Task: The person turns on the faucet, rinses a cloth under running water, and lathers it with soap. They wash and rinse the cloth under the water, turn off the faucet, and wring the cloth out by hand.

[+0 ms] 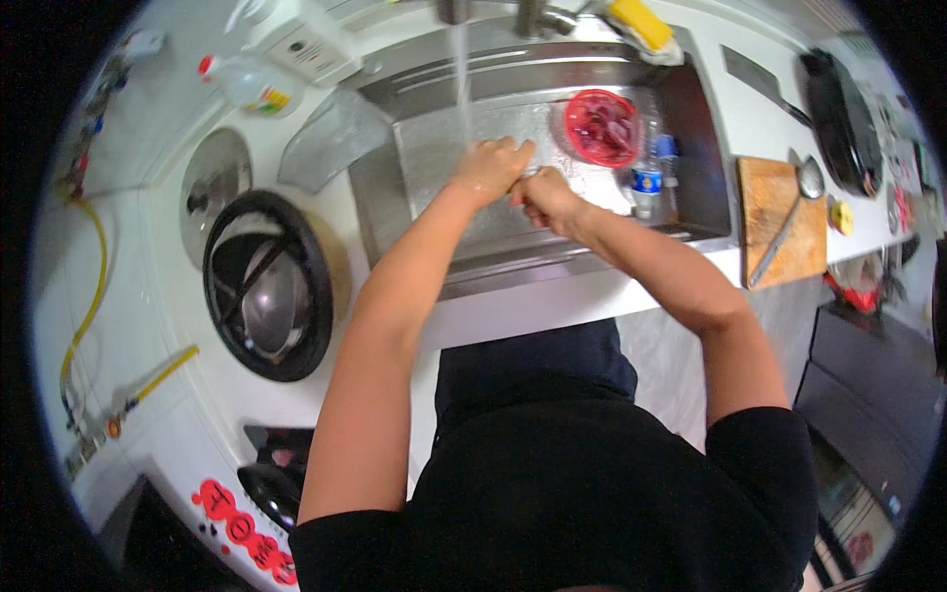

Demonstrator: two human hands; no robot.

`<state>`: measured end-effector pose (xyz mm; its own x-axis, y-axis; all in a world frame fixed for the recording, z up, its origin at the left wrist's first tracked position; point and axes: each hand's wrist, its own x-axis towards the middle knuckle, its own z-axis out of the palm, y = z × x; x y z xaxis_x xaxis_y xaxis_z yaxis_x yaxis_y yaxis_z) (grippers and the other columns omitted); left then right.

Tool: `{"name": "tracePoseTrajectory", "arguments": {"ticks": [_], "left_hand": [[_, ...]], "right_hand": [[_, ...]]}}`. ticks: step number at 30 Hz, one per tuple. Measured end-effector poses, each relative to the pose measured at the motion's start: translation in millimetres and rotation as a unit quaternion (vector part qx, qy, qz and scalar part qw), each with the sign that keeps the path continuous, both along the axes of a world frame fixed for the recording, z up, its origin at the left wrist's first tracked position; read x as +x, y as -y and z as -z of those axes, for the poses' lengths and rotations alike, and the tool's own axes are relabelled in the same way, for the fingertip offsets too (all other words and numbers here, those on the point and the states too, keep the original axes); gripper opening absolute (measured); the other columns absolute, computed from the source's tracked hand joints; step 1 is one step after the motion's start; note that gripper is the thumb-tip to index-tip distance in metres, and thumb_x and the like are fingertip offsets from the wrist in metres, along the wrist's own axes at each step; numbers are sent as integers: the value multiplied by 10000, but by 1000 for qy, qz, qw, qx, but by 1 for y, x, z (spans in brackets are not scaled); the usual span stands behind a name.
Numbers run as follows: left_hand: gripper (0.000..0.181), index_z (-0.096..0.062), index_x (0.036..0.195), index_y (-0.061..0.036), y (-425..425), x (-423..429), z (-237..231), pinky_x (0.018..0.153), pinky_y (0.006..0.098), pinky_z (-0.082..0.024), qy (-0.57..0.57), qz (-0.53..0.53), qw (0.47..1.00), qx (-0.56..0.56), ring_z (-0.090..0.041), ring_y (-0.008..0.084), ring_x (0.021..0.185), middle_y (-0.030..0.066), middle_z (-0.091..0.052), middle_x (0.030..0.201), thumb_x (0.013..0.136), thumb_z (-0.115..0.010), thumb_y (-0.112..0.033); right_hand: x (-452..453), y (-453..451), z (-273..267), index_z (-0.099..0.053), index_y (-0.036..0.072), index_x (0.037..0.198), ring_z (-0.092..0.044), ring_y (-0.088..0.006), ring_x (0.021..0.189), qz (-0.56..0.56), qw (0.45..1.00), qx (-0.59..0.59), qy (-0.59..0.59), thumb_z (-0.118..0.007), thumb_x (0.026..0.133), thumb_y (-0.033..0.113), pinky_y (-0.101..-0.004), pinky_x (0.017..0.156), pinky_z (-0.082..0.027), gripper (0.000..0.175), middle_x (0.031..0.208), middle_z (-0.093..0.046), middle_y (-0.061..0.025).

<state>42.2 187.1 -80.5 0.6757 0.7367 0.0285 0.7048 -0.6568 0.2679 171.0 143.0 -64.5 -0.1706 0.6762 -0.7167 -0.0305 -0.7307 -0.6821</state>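
Over the stainless steel sink (pixel 436 133), my left hand (pixel 492 169) and my right hand (pixel 551 201) meet with fingers curled. Whether anything is between them is hidden. Water (pixel 462 74) runs from the faucet (pixel 453 10) and falls just beside my left hand, whose skin looks wet. To the right of my hands, a red plastic basket (pixel 568 126) holds pieces of dark red raw meat (pixel 603 129). Next to it, a clear plastic bottle with a blue label (pixel 646 182) and another with a blue cap (pixel 666 152) lie against the sink's right side.
A yellow sponge (pixel 642 24) rests at the sink's back corner. On the right are a wooden cutting board (pixel 777 229), a skimmer (pixel 784 222), a cleaver (pixel 751 70) and a black pan (pixel 840 122). Leftward stand a large pot (pixel 325 259), a glass lid (pixel 222 159) and plastic jugs (pixel 303 48).
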Motion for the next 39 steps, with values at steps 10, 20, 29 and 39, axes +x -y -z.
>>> {"name": "tracePoseTrajectory", "arguments": {"ticks": [10,20,29,39], "left_hand": [[599,-429,1195,-2,15,49,16,835,331,-445,172,-218,906,-319,-549,236,974,159,-482,1186,681,-689,-166],[450,-408,1210,-15,-88,126,-16,966,430,-283,602,-309,513,-528,-462,207,1096,113,-509,1186,795,-527,-144],[235,-406,1038,44,-170,145,-58,873,399,-357,748,-212,54,-626,-448,234,955,126,-464,1061,826,-351,-40],[278,-420,1057,87,-181,143,-57,776,360,-435,811,-227,-128,-523,-517,251,888,169,-513,992,816,-293,31]], "right_hand": [[104,88,-23,-394,32,1194,-582,-412,793,-32,876,256,408,-619,774,388,-434,713,-456,595,867,-591,-263],[185,183,-11,-370,94,1275,-314,-366,1193,14,681,241,691,-708,685,292,-539,956,-215,708,1269,-355,-192],[175,109,-58,-329,134,1329,-273,-348,1237,-28,695,298,654,-715,672,302,-513,978,-194,781,1320,-286,-219],[207,-147,-24,-308,140,1329,-424,-405,1109,-38,650,507,565,-699,680,244,-435,928,-365,766,1232,-396,-264]]}}
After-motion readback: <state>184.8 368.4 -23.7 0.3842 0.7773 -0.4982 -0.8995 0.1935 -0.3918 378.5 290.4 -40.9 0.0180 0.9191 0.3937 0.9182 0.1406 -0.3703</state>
